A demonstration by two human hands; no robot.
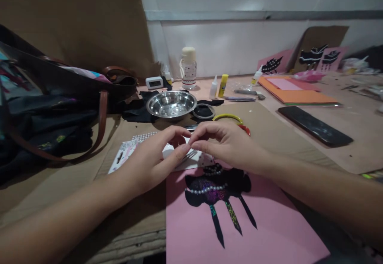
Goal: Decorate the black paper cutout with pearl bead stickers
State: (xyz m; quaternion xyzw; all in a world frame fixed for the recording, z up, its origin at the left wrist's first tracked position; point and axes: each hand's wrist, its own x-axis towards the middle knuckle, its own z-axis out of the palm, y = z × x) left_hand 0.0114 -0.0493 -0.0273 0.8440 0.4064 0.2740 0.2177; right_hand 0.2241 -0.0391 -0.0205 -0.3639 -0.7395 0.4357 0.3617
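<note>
My left hand (155, 158) and my right hand (223, 144) meet fingertip to fingertip above the top edge of a pink card (254, 232). Both pinch at something tiny between them that I cannot make out. The card carries a black cut-out shape (215, 188) with glitter, trailing black strips and rows of small pearls (206, 190). Under my left hand lies a white sticker sheet with pearl strips (131, 146).
A steel bowl (171, 104) stands behind my hands, with a black lid (203, 111), yellow and red bangles (229, 117) and glue bottles (223, 85) nearby. A dark bag (50, 112) fills the left. A black phone (314, 125) and orange paper (299, 94) lie right.
</note>
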